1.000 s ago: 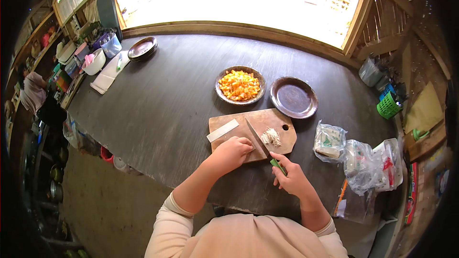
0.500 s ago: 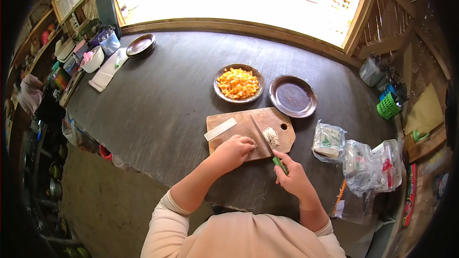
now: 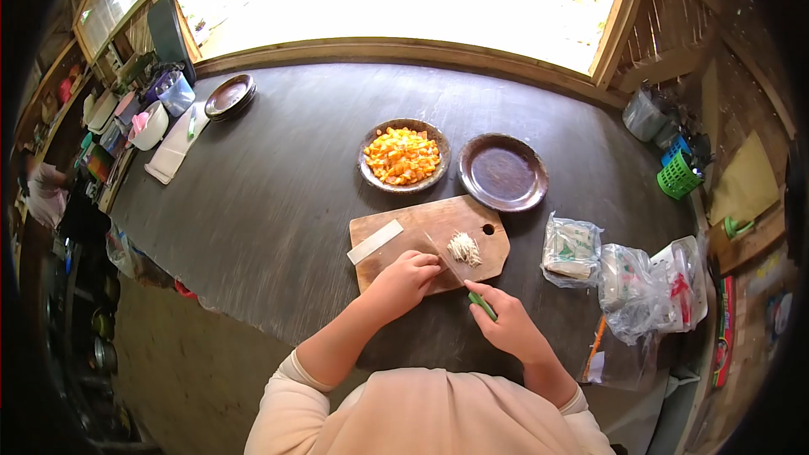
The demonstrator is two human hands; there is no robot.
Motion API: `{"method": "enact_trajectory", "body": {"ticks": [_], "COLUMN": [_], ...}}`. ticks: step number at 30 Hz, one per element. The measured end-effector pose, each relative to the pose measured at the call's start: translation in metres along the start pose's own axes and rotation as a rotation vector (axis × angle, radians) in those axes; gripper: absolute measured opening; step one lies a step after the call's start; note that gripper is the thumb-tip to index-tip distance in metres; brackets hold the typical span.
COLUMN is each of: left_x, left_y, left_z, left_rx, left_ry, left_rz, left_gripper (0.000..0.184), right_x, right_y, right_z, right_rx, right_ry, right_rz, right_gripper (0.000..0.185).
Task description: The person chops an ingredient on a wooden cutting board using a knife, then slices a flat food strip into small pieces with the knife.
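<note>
A wooden cutting board [image 3: 413, 226] lies at the table's near side. On its left half my left hand [image 3: 404, 280] rests with bent, closed fingertips; what lies beneath them is hidden. My right hand [image 3: 510, 322] grips a knife by its green handle [image 3: 482, 306]. The knife blade [image 3: 448, 261] slants across the board, its edge close beside my left fingertips. Thin white shreds [image 3: 463, 248] form a small pile right of the blade. Left of the blade, a flat white strip [image 3: 375, 242] lies near the board's far left edge.
Beyond the board stand a bowl [image 3: 363, 170] of diced orange pieces [image 3: 403, 155] and a dark plate [image 3: 503, 172]. Plastic-wrapped packages [image 3: 571, 248] sit on the right. Stacked dark plates [image 3: 229, 98] and a white tub [image 3: 150, 126] are far left. A green basket [image 3: 678, 177] stands far right.
The whole view has shifted slightly. The knife has drawn back toward my body, its tip now nearer my left fingers. The left hand stays on the board.
</note>
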State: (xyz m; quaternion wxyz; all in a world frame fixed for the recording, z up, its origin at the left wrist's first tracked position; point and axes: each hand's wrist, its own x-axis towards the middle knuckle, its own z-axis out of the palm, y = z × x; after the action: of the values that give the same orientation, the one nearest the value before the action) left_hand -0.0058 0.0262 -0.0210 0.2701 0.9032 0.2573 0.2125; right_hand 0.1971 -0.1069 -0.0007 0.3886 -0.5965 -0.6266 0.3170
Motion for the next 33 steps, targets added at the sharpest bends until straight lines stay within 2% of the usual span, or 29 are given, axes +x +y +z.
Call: {"method": "enact_trajectory", "body": {"ticks": [11,14,16,19,25,33], "left_x": [-0.003,-0.005,-0.006,-0.007,-0.007,-0.007], "left_y": [0.004,0.013,0.018,0.023,0.023,0.022], "left_z": [0.005,0.008,0.008,0.01,0.009,0.006], "left_rx": [0.037,0.155,0.364,0.396,0.349,0.292], "left_ry": [0.0,-0.036,-0.105,-0.089,-0.098,-0.075], "left_rz": [0.004,0.024,0.068,0.054,0.006,0.009], "left_gripper": [0.027,0.03,0.036,0.039,0.041,0.042], "right_x": [-0.003,-0.003,-0.002,-0.003,-0.003,-0.003], "right_y": [-0.001,-0.005,-0.007,-0.008,-0.004,-0.01], "right_z": [0.01,0.008,0.007,0.009,0.011,0.011], "right_rx": [-0.027,0.001,0.003,0.019,-0.025,-0.002], "right_ry": [-0.026,-0.02,-0.039,-0.06,-0.012,-0.027], "right_rz": [-0.043,-0.026,0.017,0.09,0.019,0.106], "right_gripper": [0.038,0.034,0.032,0.029,0.03,0.029]}}
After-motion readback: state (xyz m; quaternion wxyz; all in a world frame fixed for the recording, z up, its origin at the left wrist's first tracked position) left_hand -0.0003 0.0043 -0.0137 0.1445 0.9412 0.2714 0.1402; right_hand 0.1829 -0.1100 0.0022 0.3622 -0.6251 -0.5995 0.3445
